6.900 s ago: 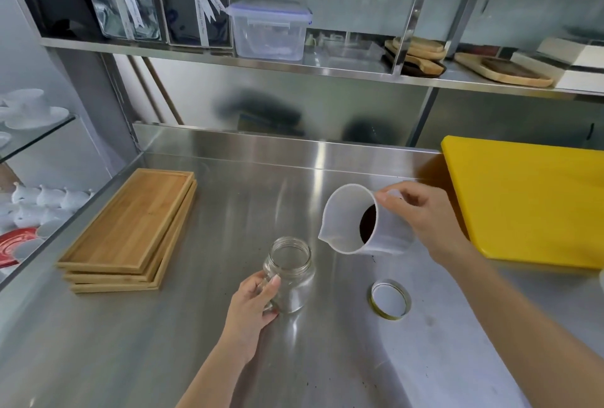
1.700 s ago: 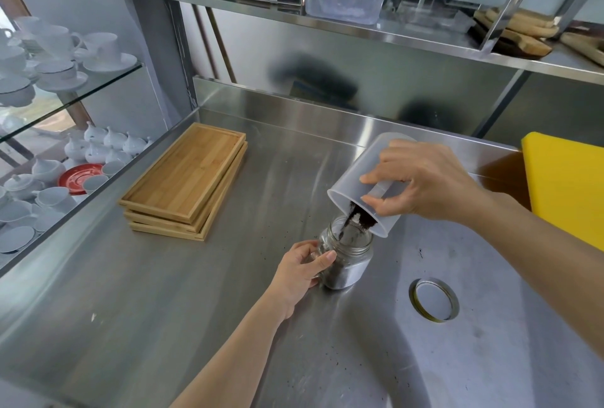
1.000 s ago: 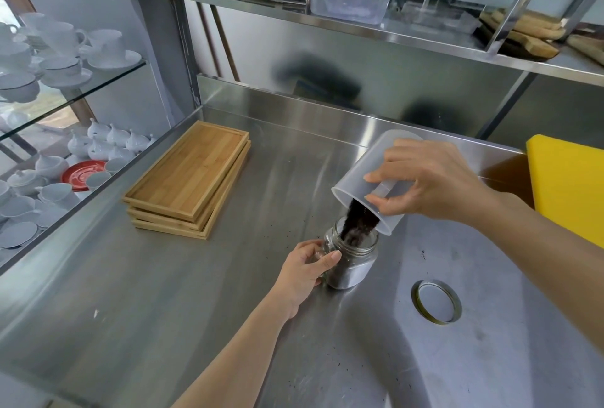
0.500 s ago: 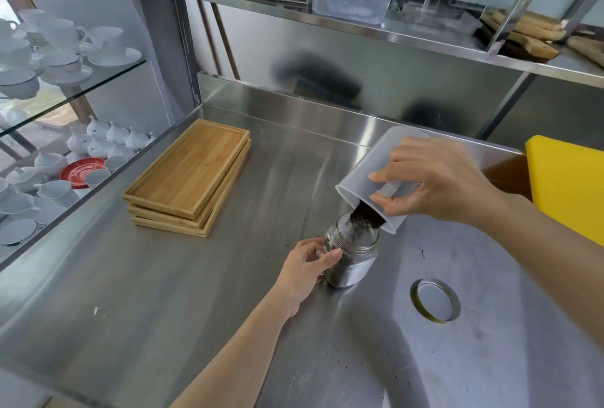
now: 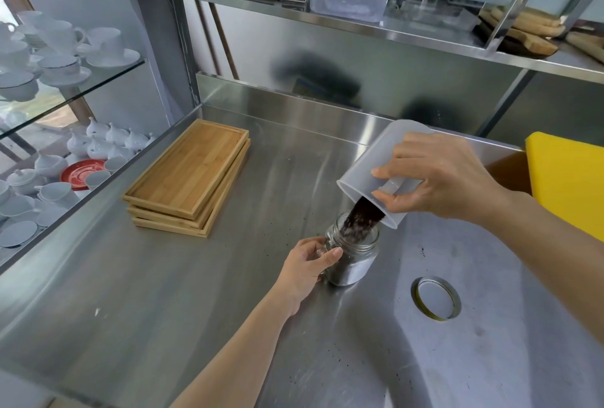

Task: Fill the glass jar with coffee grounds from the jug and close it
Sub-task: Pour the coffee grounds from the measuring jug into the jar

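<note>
A small glass jar (image 5: 354, 263) stands upright on the steel counter, partly filled with dark coffee grounds. My left hand (image 5: 304, 272) grips its left side. Just above it, my right hand (image 5: 438, 178) holds a translucent plastic jug (image 5: 369, 162) by the handle, tipped steeply with its mouth over the jar. A dark stream of coffee grounds (image 5: 361, 218) falls from the jug's rim into the jar's mouth. The jar's round metal lid (image 5: 436, 298) lies flat on the counter to the right of the jar.
A stack of wooden trays (image 5: 189, 178) lies at the left of the counter (image 5: 163, 303). A yellow cutting board (image 5: 568, 185) sits at the right edge. White cups and saucers (image 5: 58, 54) fill glass shelves on the left. A steel shelf (image 5: 376, 26) overhangs the back. Loose grounds speckle the counter.
The jug went from held nearly level beside the jar to tipped over it. Grounds keep pouring in the last second, and the level in the jar has risen. My left hand stays on the jar.
</note>
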`<action>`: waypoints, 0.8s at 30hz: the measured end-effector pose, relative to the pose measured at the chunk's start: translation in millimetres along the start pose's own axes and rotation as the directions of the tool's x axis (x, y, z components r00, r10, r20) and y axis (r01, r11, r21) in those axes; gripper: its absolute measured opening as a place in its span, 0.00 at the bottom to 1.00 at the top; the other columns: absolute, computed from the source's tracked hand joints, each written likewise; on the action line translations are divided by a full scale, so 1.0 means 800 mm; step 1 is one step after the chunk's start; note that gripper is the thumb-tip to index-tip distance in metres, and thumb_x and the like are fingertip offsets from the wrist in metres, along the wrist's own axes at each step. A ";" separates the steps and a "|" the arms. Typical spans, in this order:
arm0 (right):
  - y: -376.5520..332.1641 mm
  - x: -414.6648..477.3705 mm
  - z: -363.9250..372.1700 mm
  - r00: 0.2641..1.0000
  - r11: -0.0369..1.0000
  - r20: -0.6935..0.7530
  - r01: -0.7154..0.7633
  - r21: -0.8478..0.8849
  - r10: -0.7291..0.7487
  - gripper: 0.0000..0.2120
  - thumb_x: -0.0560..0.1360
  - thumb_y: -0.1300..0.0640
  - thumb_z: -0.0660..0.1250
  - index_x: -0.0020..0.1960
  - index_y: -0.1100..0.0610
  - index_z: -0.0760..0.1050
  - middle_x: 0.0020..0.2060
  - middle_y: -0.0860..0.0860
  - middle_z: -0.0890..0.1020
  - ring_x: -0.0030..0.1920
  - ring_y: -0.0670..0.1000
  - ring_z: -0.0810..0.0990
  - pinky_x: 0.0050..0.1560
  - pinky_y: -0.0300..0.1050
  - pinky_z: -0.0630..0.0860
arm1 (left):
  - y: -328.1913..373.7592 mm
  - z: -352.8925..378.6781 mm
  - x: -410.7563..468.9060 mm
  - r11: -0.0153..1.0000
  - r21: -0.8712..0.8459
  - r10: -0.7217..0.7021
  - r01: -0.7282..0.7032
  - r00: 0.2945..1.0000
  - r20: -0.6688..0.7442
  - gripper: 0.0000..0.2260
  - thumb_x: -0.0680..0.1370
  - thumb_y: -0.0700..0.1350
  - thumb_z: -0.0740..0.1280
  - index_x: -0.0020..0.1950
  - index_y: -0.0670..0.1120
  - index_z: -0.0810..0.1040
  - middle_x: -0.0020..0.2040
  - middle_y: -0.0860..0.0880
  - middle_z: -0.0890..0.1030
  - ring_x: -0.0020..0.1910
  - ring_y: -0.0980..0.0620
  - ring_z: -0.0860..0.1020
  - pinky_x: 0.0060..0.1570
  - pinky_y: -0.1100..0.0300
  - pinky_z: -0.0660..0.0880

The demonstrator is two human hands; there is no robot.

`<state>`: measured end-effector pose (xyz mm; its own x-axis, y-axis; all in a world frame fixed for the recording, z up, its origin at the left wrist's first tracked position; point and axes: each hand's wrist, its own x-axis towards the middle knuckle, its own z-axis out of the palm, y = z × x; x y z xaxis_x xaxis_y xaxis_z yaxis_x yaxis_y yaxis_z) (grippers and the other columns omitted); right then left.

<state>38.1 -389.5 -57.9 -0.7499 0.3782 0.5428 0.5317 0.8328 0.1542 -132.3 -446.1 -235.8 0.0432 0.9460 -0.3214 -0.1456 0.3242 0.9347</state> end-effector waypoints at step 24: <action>-0.005 -0.006 0.007 0.999 0.996 -0.004 0.050 -0.072 -0.051 0.11 0.69 0.51 0.66 0.33 0.57 0.80 0.23 0.54 0.73 0.26 0.54 0.68 0.23 0.41 0.60 | 0.002 0.000 0.003 1.000 -0.006 -0.012 0.012 1.000 0.020 0.03 0.72 0.48 0.71 0.44 0.53 0.79 0.60 0.53 0.71 0.52 0.52 0.76 0.52 0.54 0.74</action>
<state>37.6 -392.4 -65.9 -0.7742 0.3339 0.5377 0.5202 0.8196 0.2401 -132.6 -443.6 -234.9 0.0651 0.9420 -0.3291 -0.1505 0.3353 0.9300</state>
